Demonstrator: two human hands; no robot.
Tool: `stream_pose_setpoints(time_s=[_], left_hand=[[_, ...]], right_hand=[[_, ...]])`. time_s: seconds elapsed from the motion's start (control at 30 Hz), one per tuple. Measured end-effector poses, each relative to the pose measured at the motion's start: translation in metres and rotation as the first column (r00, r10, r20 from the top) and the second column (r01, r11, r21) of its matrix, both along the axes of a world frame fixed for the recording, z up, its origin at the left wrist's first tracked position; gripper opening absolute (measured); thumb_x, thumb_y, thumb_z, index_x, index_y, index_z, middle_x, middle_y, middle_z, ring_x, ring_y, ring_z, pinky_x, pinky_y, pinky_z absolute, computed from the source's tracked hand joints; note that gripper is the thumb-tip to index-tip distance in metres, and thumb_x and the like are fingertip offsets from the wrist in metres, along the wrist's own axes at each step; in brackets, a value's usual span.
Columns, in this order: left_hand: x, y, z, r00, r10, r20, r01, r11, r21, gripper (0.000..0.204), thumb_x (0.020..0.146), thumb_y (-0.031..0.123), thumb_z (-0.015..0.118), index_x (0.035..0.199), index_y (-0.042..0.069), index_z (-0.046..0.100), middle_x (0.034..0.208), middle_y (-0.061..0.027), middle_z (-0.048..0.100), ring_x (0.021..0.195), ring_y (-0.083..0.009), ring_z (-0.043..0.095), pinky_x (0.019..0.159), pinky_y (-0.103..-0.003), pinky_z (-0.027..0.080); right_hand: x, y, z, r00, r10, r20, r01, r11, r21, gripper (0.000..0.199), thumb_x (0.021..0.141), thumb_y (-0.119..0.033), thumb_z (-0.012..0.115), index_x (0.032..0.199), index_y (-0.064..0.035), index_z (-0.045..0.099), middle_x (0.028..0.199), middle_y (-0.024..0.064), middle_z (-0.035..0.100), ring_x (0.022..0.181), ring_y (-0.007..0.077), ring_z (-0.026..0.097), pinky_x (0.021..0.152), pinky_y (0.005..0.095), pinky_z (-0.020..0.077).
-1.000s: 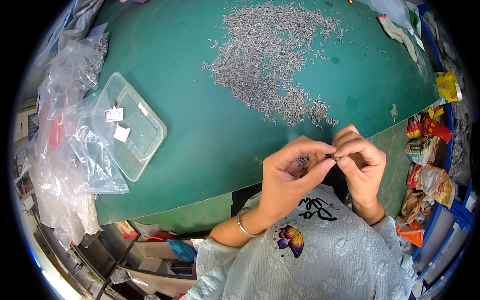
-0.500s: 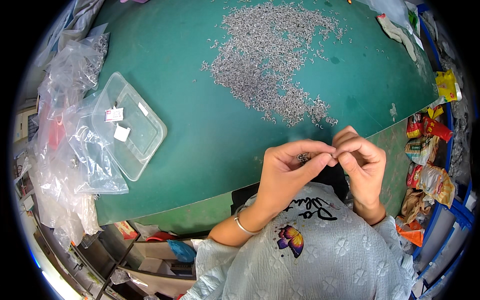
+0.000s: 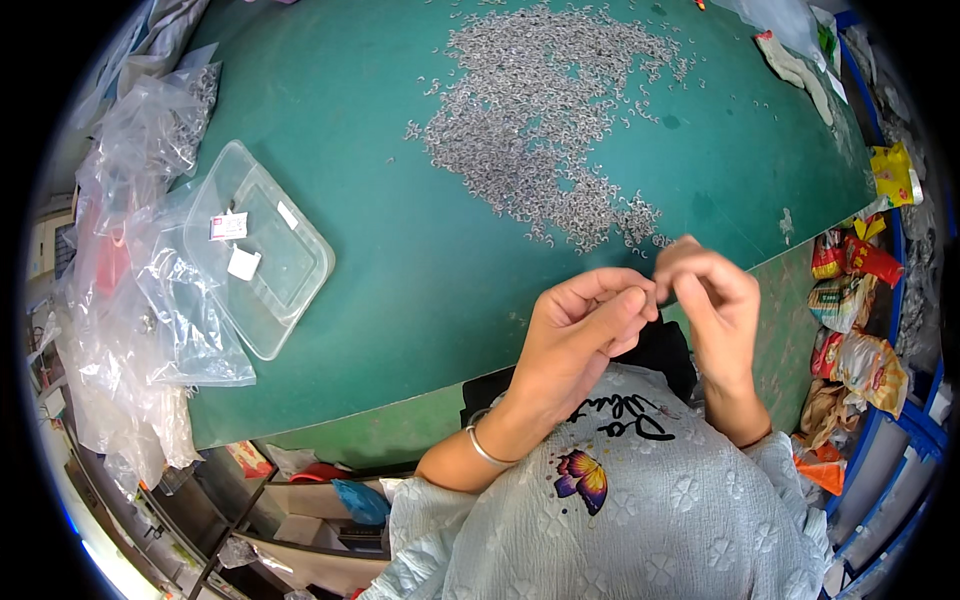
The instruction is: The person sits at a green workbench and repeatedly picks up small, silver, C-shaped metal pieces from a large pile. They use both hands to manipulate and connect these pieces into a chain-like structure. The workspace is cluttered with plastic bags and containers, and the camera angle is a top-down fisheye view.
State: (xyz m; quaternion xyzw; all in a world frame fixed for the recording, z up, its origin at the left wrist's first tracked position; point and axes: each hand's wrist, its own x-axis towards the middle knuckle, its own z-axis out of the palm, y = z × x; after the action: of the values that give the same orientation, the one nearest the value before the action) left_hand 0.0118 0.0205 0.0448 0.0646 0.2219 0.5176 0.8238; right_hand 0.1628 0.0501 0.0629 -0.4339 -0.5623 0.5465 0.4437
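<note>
The person's left hand (image 3: 580, 335) and right hand (image 3: 718, 315), fingers curled, are close together by the near edge of the desk (image 3: 400, 310); whether either grips anything cannot be told. Small curved metal pieces (image 3: 530, 115) lie spread beyond the 2 hands.

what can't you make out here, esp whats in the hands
- Left grip: head view; its curled fingers hide anything inside.
- Right grip: head view; blurred and bent over, so its fingertips' contents are unclear.
- Small metal pieces: head view; too small and overlapping to count.
- Plastic bags: head view; folds and glare obscure contents.
- Green table: head view; far side cut off by the top edge.
</note>
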Motion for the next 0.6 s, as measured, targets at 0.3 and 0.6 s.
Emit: stream_pose_setpoints(time_s=[0.3,0.6], left_hand=[[-0.008,-0.006,-0.017,0.996,0.073,-0.04,-0.077,0.993,-0.088,0.011,0.085,0.005,0.045,0.089,0.001,0.054,0.089,-0.0108,0.056,0.07,-0.0117,0.046,0.064,-0.024,0.04],[-0.009,-0.012,-0.028,0.972,0.134,-0.195,-0.152,0.985,-0.08,0.018,0.087,0.004,0.045,0.1,-0.003,0.055,0.083,-0.0085,0.056,0.068,-0.0119,0.046,0.063,-0.025,0.04]], right_hand=[[-0.025,0.038,-0.038,0.654,-0.143,0.743,-0.278,0.868,0.411,0.038,0.067,-0.012,0.069,0.103,-0.0062,0.058,0.107,0.0076,0.054,0.094,0.0254,0.047,0.077,0.0343,0.0376],[-0.01,0.038,-0.057,0.731,-0.159,0.663,-0.318,0.781,0.538,0.02,0.068,-0.006,0.068,0.087,-0.0041,0.06,0.092,0.0056,0.057,0.08,0.023,0.052,0.067,0.0331,0.0375]])
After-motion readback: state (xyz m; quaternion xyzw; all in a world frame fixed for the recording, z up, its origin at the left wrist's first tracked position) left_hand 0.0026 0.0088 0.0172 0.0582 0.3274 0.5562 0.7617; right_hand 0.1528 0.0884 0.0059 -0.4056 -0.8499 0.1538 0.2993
